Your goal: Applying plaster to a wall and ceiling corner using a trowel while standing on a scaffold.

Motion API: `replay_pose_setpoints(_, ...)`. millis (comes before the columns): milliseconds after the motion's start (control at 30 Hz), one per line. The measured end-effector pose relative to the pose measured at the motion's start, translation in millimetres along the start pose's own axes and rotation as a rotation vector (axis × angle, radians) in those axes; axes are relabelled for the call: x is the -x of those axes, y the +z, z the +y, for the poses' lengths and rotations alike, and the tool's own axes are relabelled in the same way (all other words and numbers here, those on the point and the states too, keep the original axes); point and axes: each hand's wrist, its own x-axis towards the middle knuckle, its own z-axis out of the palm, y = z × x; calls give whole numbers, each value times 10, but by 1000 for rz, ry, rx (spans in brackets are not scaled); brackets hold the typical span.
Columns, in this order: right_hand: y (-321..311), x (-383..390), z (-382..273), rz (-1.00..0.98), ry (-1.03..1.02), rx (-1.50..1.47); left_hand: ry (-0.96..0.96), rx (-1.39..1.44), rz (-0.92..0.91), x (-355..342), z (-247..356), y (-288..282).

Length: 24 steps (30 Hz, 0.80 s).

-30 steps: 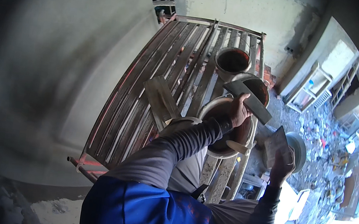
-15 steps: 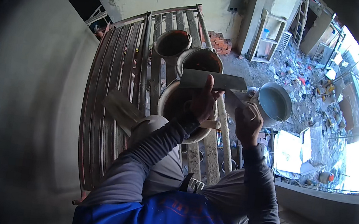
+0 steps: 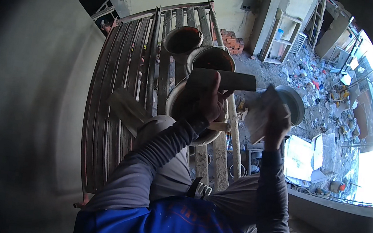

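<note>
My left hand (image 3: 210,104) is closed around a long rectangular plastering trowel (image 3: 242,81), thumb raised against its dark flat blade. The trowel is held above a large mortar bucket (image 3: 177,97). To the right, my right hand (image 3: 279,127) grips a broad flat scraper (image 3: 259,111), smeared by motion, tilted and apart from the trowel. Below my left hand, a wooden handle (image 3: 219,126) crosses the near bucket's rim; what it belongs to is hidden. Beside my knee lies a flat grey board (image 3: 125,106) on the slats.
I sit on a scaffold of slats (image 3: 122,71). Two more buckets stand beyond, a middle one (image 3: 194,66) and a far one (image 3: 166,44). A round pail of greyish liquid (image 3: 296,102) is at the right, partly behind my right hand. Bricks (image 3: 232,42) and rubble (image 3: 308,75) cover the floor below.
My right hand has swung right and away from the trowel, turning the scraper blade upward in front of the pail. The left hand's trowel has tilted and shifted only slightly.
</note>
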Motion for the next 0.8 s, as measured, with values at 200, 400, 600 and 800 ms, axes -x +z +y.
replay_pose_setpoints(200,-24,80,-226,-43,-212,136,-126,275,125,-22,271,108)
replay_pose_setpoints(400,254,216,-581,-256,-310,194,-95,108,5,54,103,46)
replay_pose_setpoints(600,-111,-23,-65,81,-46,49,-141,240,52,-6,320,97)
replay_pose_setpoints(800,129,175,-563,-130,-309,209,-160,276,76,-41,322,156)
